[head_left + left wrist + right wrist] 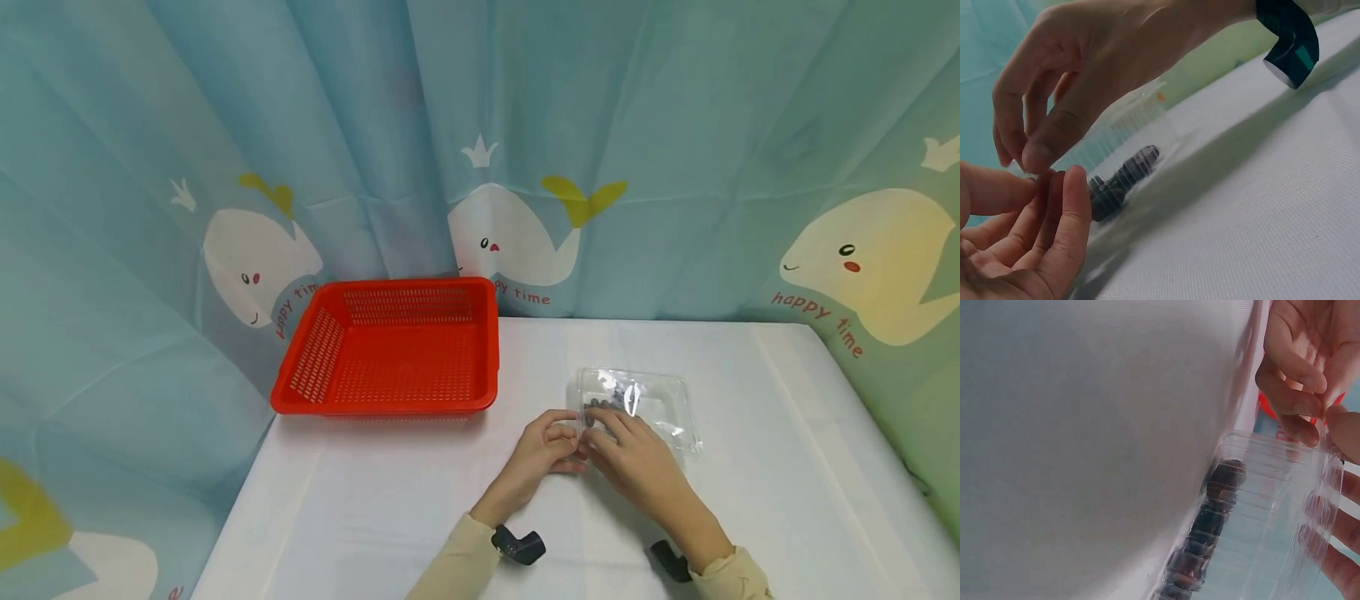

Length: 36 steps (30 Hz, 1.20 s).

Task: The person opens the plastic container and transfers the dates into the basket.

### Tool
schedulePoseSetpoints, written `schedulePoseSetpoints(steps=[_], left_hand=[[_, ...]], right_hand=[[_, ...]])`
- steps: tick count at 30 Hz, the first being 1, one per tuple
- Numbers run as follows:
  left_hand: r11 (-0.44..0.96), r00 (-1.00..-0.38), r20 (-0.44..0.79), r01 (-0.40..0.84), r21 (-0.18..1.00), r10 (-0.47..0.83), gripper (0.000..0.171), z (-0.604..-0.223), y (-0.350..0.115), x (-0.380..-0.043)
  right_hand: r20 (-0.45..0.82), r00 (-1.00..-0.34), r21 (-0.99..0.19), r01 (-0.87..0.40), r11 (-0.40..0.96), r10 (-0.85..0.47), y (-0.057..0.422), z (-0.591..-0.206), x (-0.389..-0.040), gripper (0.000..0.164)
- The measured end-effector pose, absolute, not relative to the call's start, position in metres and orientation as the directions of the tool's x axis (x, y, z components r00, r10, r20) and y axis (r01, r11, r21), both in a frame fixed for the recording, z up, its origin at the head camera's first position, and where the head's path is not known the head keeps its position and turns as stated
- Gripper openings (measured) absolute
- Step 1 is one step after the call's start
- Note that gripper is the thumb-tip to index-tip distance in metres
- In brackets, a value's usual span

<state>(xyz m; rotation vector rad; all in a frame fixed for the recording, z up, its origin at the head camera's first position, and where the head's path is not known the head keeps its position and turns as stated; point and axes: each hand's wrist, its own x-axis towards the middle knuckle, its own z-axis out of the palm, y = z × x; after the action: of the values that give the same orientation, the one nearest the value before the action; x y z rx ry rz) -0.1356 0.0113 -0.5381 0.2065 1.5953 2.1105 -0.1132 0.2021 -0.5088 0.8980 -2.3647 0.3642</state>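
A clear plastic clamshell box (663, 404) lies on the white table, with several dark, round, berry-like fruits (1207, 528) at its bottom. At the box's left edge my left hand (542, 448) pinches the thin rim between thumb and forefinger; its other fingers (1072, 215) stay loosely bent beside the wall. My right hand (641, 467) reaches over the near left corner, its thumb and fingertips gripping the same rim close to the left hand's. In the right wrist view the lid looks closed over the fruits. The exact pinch points are partly hidden by the fingers.
A red perforated plastic basket (408, 367) stands at the back left of the white table (360, 508). Behind the table hangs a blue-green curtain (675, 125) with whale prints. Dark camera bands (519, 546) sit on both wrists.
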Motion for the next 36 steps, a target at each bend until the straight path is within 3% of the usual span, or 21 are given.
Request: schedulePoseSetpoints(steps=[14,24,36], left_hand=[[-0.195,-0.881,-0.185,-0.293,0.936,0.435,0.039,-0.535,0.0134,-0.1347],[-0.196,-0.89,-0.212,-0.311,0.93,0.405,0.033,-0.5322,0.0172,-0.1343],[-0.196,-0.882,-0.254,-0.351,0.915,0.396,0.023,-0.5307,0.0174,-0.1352]], right_hand=[[0.588,-0.63,-0.024,-0.64,0.768,-0.507,0.1985,-0.5097,-0.113,0.024],[0.631,-0.579,-0.004,-0.669,0.744,-0.517,0.1978,-0.5071,-0.1136,0.015],[0.631,-0.587,-0.006,-0.658,0.753,-0.507,0.1932,-0.5086,-0.1132,0.014]])
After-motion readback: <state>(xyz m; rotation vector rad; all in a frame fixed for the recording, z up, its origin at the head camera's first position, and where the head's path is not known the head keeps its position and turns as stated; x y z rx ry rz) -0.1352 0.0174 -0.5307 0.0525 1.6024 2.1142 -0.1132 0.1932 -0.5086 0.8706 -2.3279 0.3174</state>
